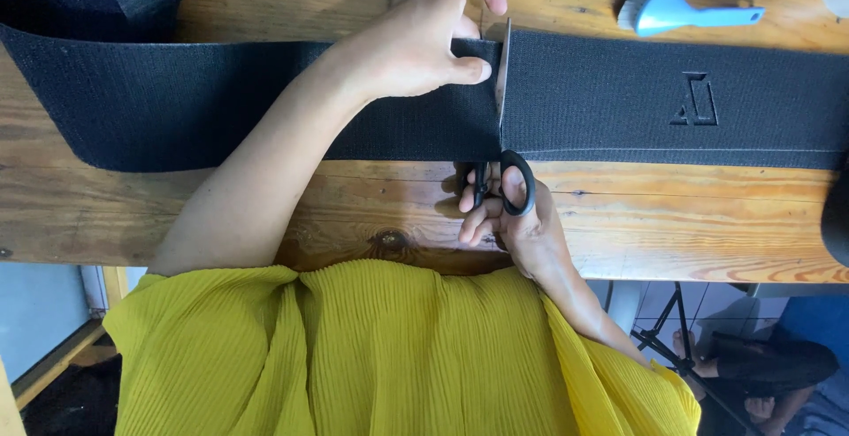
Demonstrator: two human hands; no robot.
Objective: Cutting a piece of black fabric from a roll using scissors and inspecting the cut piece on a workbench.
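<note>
Left hand spread flat, pressing black strap on wooden bench, right hand fingers curled through black scissors cutting strap, blue brush beyond

Cutting the black band on the table

My right hand works black scissors across the wide black band; my left hand presses it flat just beside the blades, blue brush beyond.
</note>
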